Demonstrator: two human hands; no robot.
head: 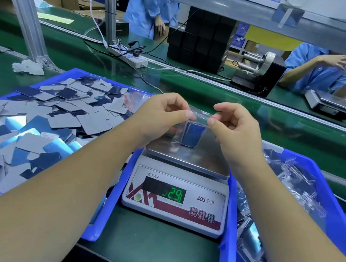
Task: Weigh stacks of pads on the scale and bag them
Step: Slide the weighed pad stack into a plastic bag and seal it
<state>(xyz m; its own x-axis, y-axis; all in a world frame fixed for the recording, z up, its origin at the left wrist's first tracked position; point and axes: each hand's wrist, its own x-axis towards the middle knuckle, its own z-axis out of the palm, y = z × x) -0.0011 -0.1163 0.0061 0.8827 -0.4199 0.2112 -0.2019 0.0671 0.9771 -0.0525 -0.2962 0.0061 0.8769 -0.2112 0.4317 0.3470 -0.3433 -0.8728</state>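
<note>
A small clear plastic bag [199, 115] hangs over the steel pan of the white scale [181, 198]. My left hand [165, 112] pinches the bag's top edge on the left and my right hand [235, 121] pinches it on the right. Inside the bag sits a stack of blue pads [194, 134], its lower end close to the pan; I cannot tell whether it touches. The scale's green display reads about 2.9. Loose grey and blue pads [61, 118] fill the blue tray [101, 226] on the left.
A second blue tray [335, 214] at the right holds bagged pads. Behind runs a green conveyor belt with a power strip [130, 58], black boxes [202, 39], a roller device [258, 73] and another scale [328, 103]. Two people in blue coats stand beyond.
</note>
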